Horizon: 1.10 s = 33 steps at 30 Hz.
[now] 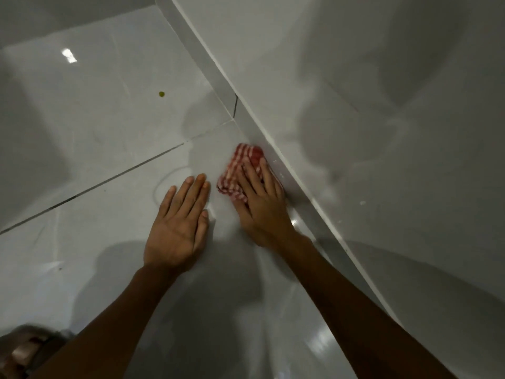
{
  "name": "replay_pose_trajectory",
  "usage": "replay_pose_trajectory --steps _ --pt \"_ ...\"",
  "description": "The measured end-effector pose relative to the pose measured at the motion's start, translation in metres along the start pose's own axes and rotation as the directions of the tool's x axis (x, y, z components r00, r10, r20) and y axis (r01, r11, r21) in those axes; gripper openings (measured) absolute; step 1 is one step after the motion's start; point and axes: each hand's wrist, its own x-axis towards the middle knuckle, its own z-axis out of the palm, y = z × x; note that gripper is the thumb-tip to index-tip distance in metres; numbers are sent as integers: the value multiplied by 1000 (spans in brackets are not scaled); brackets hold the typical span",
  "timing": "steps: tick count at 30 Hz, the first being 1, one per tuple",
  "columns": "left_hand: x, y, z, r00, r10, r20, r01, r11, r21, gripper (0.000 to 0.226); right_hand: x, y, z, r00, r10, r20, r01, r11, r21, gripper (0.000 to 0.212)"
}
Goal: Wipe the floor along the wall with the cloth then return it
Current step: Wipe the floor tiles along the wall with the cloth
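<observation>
Checked cloth [243, 170] at the foot of the wall [355, 105], under my right hand [262, 203].

My right fingers lie straight, pressing the bunched cloth onto the floor [95, 132] against the wall's skirting [207, 64]; my palm hides part of it. My left hand [179, 225] rests flat and released, just outward from the wall. The blurred shape [24, 351] farthest from the wall is cut off and unidentifiable.

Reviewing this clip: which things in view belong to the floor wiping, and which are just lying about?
In the job: red checked cloth, right hand pressing it, floor, wall.
Lying about: small green speck on the floor; blurred object at lower left; left hand, resting flat.
</observation>
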Motion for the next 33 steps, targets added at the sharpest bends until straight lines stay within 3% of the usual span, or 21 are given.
replay_pose_trajectory --steps 4,12,15,20,25,28,33 --pt "-1 1 -1 1000 -2 7 2 1000 6 61 -4 4 -3 1000 -19 12 19 1000 20 65" --pt "-3 8 -1 999 -30 -31 31 998 54 60 -116 41 -1 999 37 24 -37 999 30 72" --pt "-5 11 1 999 -51 -17 52 997 57 61 -104 37 -2 997 51 61 -53 998 30 72" --pt "-4 14 2 997 -71 -5 71 996 57 62 -55 21 -3 998 -16 -60 22 994 104 76" --pt "-2 15 3 995 -100 2 100 994 54 63 -16 11 1 997 -28 -78 30 999 26 69" --pt "-2 15 3 995 -104 11 103 993 51 64 -22 14 2 996 -43 -74 41 999 -22 66" --pt "-2 15 3 994 -105 1 105 994 31 64 -71 20 8 996 62 -66 -60 998 28 69"
